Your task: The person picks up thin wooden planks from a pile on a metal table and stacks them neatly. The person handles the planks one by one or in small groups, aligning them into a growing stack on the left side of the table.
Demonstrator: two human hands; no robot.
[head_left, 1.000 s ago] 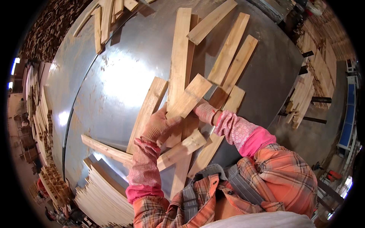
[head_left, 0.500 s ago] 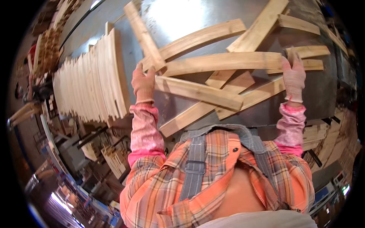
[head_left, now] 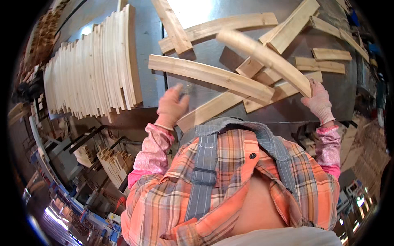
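Observation:
Both my hands wear pink work gloves. My right hand grips the near end of a long curved wooden slat, which is lifted at a slant above the metal table. My left hand hovers blurred over the table's near edge with nothing in it, beside another long curved slat that lies flat. Several more slats and short offcuts are scattered across the table top.
A neat row of curved slats stood on edge fills the table's left side. Short wood blocks lie at the right. Racks with stacked wood pieces stand on the floor at lower left. More stacked timber lies at far left and right.
My right hand has lifted one long curved slat off the pile. My left hand has let go of the slats and pulled back toward the table's near edge.

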